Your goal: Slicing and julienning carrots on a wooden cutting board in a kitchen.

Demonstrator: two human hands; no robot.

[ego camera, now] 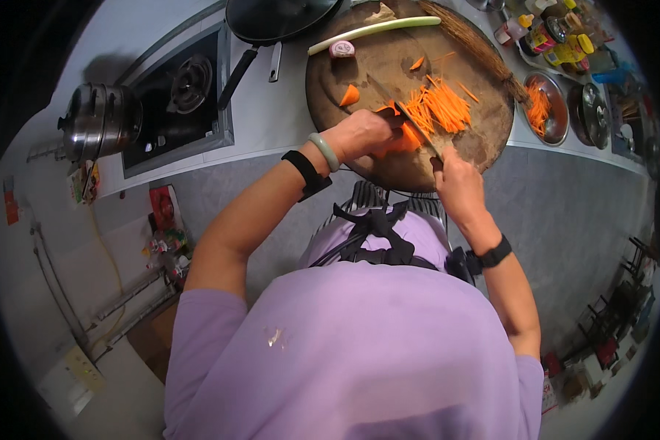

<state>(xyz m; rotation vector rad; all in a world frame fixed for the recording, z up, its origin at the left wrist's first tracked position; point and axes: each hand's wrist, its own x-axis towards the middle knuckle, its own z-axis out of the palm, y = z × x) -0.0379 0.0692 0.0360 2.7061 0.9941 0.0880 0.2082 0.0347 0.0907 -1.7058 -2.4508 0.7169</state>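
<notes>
My left hand [369,132] presses down on orange carrot slices [410,141] at the front of a round wooden chopping board [476,151]. Its fingertips are tucked close to the knife and partly hidden. In my right hand [461,179] is the handle of a kitchen knife [422,132], whose blade slants up and left against the carrot. A heap of carrot shreds [448,107] lies just right of the blade. Farther left on the board sit a carrot chunk [350,95], a cut piece of purple onion [342,49] and a long pale green stalk [374,34].
A straw brush [473,47] lies over the board's right edge, by a metal bowl [562,124] holding carrot shreds. Bottles and jars [566,49] stand behind. To the left are a black frying pan [280,19], a gas hob [190,88] and a steel pot [102,121].
</notes>
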